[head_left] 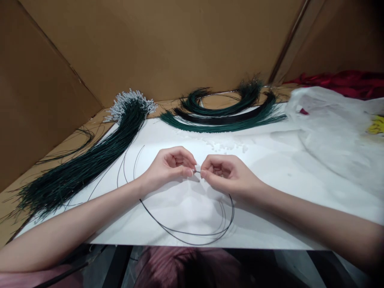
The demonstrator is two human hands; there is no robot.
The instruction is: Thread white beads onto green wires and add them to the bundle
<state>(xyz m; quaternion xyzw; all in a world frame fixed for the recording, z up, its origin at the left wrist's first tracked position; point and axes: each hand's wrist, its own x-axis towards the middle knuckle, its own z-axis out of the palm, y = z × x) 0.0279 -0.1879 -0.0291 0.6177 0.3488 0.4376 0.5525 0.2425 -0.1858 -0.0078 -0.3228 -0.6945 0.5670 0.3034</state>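
Between my fingertips runs a short length of thin dark cord (pixel 197 172), close above the white tabletop. My left hand (pixel 172 162) pinches it with thumb and forefinger; a small whitish spot shows at those fingertips, too small to identify. From the other side my right hand (pixel 229 172) pinches the same cord, its fingers curled. Below the hands, dark cord loops (pixel 192 243) droop in a wide curve near the table's front edge. Just beyond my hands lie several tiny white pieces (pixel 231 146), scattered.
A large bundle of dark green cords (pixel 99 168) with white tips (pixel 132 100) lies at left. Curved bundles of green cords (pixel 216 125) lie at the back. Clear plastic bags (pixel 336 128) and red fabric (pixel 345 82) sit at right. Brown panels (pixel 156 44) enclose the table.
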